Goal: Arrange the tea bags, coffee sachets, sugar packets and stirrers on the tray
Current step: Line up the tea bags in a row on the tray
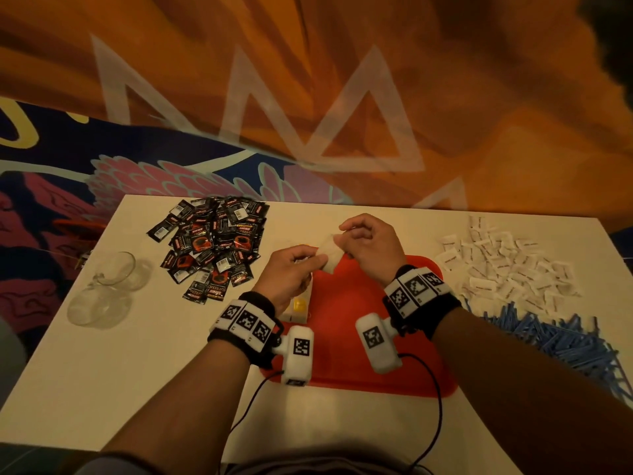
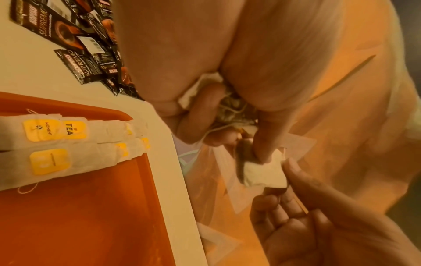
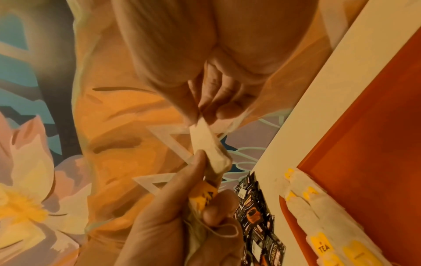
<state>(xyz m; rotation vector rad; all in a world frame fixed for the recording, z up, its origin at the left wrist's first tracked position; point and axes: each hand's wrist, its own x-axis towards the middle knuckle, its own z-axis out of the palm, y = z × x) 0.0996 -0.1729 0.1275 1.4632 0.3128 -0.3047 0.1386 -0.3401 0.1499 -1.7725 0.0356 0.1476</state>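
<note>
Tray [image 1: 346, 313] lies nearest you on the table [image 1: 102, 354], with tea bags [image 2: 56, 144] rowed along its left edge. Above its far edge, your left hand [image 1: 291, 269] and right hand [image 1: 370, 245] both pinch one tea bag [image 1: 328, 255] between them. Beyond lie coffee sachets [image 1: 215, 241] far left, sugar packets [image 1: 503, 262] and stirrers [image 1: 561, 337] right.

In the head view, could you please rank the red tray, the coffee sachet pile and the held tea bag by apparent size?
1. red tray, partly hidden by the arms
2. coffee sachet pile
3. held tea bag, smallest
</note>
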